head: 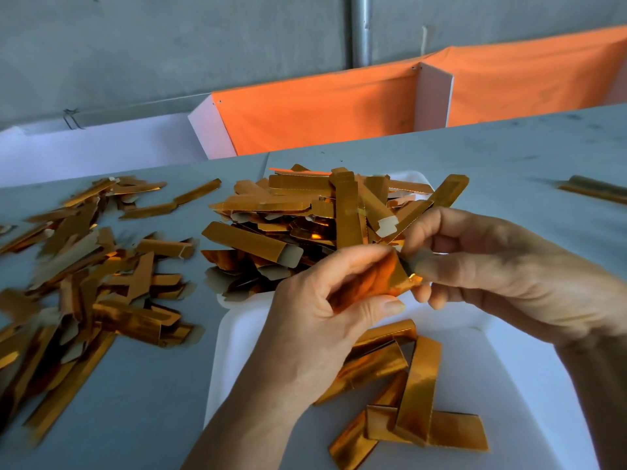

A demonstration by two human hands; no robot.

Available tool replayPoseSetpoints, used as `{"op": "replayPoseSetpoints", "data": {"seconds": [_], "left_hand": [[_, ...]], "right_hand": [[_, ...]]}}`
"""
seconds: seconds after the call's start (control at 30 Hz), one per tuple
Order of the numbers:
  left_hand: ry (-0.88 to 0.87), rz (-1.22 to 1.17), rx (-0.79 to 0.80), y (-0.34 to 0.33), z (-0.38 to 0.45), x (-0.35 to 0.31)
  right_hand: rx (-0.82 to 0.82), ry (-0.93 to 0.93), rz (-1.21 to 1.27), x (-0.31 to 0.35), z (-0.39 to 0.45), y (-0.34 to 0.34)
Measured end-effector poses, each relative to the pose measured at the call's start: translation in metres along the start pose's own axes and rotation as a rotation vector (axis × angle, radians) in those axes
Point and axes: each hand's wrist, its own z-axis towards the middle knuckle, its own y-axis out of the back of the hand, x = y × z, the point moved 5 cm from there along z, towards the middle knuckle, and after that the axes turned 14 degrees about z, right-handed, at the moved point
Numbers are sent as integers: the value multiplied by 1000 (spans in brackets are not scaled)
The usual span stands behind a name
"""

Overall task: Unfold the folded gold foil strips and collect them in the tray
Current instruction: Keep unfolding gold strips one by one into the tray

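Nearest, low in view: a few opened strips lying loose in the white tray, crossing one another near its middle, with bare tray floor open to the right.

Just above them, mid-unfold: one strip held over the tray between both hands. Left hand curled round its lower part, thumb lying along the foil and fingers wrapped behind. Right hand pinching the upper end, fingertips closed on what looks like a grey flap (paper backing, probably). Each grip tight on the strip, neither open.

Step in hand, as a judgement: spreading this strip flat, not yet finished, since foil looks bunched and creased at the left palm. Next move likely calls for pulling the ends apart, then dropping the strip onto the bare tray floor directly below. Little travel needed, and plenty of open room beneath.

Beyond the hands: a tall heap on a second white tray, some pieces jutting past its rim on the right. Risk of nudging these off when reaching forward.

Left, on the grey counter: a wide scatter of strips, apparently waiting; clear counter between it and the near tray.

Far right, well apart: a lone strip.

Farthest: the counter's back edge, then an orange cloth and a grey wall.
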Motion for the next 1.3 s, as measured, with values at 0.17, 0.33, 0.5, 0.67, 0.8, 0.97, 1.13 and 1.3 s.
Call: {"op": "replayPoseSetpoints", "data": {"seconds": [0.17, 0.33, 0.5, 0.67, 0.8, 0.97, 1.13, 1.3], "left_hand": [[-2, 30, -9, 0, -1, -2], [-7, 178, -60, 0, -2, -5], [-11, 173, -90, 3, -1, -7], [-15, 171, -83, 3, -1, -9], [-30, 180, -75, 2, -2, -10], [-52, 230, -81, 2, -2, -11], [-43, 305, -75, 2, -3, -9], [-37, 271, -69, 3, -3, -10]], "right_hand": [[-79, 54, -151, 3, 2, -7], [-155, 11, -290, -4, 4, -3], [-68, -63, 132, -5, 1, 1], [-72, -103, 221, -9, 2, 0], [-85, -121, 179, -11, 4, -2], [-96, -123, 134, -10, 4, -1], [-126, -153, 43, -12, 4, -2], [-156, -162, 98, -12, 4, 0]]}}
